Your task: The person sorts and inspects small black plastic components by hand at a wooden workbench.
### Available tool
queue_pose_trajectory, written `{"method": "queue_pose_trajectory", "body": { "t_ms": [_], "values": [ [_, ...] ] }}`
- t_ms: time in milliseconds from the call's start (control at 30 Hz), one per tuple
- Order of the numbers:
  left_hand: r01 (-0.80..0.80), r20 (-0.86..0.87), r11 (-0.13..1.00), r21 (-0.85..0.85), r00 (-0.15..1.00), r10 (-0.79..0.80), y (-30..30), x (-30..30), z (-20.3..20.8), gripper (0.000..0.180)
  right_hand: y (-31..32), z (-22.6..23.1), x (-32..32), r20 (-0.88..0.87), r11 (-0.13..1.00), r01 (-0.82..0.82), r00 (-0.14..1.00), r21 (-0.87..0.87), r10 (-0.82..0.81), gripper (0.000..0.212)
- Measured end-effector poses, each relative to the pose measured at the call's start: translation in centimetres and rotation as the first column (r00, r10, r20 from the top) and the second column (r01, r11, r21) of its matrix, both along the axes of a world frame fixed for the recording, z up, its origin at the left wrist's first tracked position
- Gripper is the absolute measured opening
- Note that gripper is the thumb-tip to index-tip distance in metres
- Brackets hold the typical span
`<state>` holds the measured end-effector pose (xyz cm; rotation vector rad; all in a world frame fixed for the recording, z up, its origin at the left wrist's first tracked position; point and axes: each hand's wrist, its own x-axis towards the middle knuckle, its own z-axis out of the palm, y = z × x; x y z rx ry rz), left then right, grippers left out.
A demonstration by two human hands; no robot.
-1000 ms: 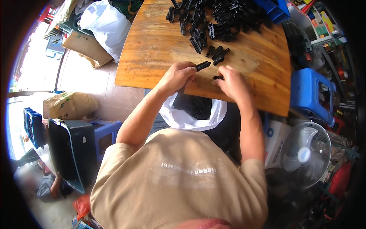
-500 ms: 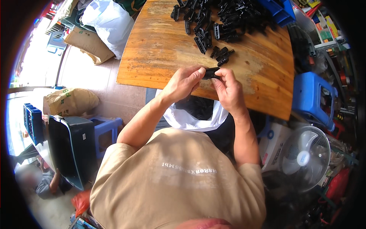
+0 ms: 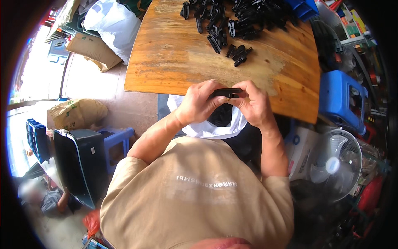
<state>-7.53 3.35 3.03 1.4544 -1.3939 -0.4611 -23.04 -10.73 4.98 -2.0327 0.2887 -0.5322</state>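
Observation:
Between both hands I hold a long black plastic part level at the near edge of the wooden table. My left hand closes on its left end, thumb beneath. My right hand pinches the right end between thumb and fingers. Below them, a white plastic bag hangs open, with black pieces inside it. A few small black parts lie beyond my hands on the tabletop. Farther back sits a big heap of similar black parts.
At the table's far right corner is a blue crate. A blue stool and a fan stand to the right. On the left are sacks, a dark bin and another blue stool. A person is at lower left.
Both hands have come closer to me with the black part, now over the bag's opening. The part is now level and shows more of its length; my right hand has shifted its grip.

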Motion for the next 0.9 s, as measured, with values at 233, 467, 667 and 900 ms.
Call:
{"method": "queue_pose_trajectory", "body": {
  "t_ms": [233, 467, 667, 900],
  "values": [
    [0.108, -0.12, 0.992, 0.066, 0.988, -0.099, 0.2, -0.8, -1.6, 0.032, -0.7, -1.1, -1.7, -0.13, 0.989, -0.028, 0.99, 0.148, 0.047, 0.024],
    [-0.009, -0.859, 0.994, -0.105, 0.505, -0.086, -1.3, -0.4, -3.2, 0.023, -2.2, -2.8, 0.3, -0.125, 0.953, -0.015, 0.991, 0.303, 0.055, 0.022],
    [-0.355, -0.134, 0.9, 0.253, 0.908, 0.396, -6.7, 6.9, -2.0, 0.031, -6.0, -3.0, 4.9, -0.277, 0.833, 0.206, 0.879, -0.513, -0.388, 0.049],
    [-0.313, 0.663, 0.933, 0.177, 0.739, 0.123, -9.8, 10.2, -2.8, 0.029, -6.1, -5.0, 3.3, -0.198, 0.791, 0.421, 0.815, -0.444, -0.545, 0.028]
  ]
}}
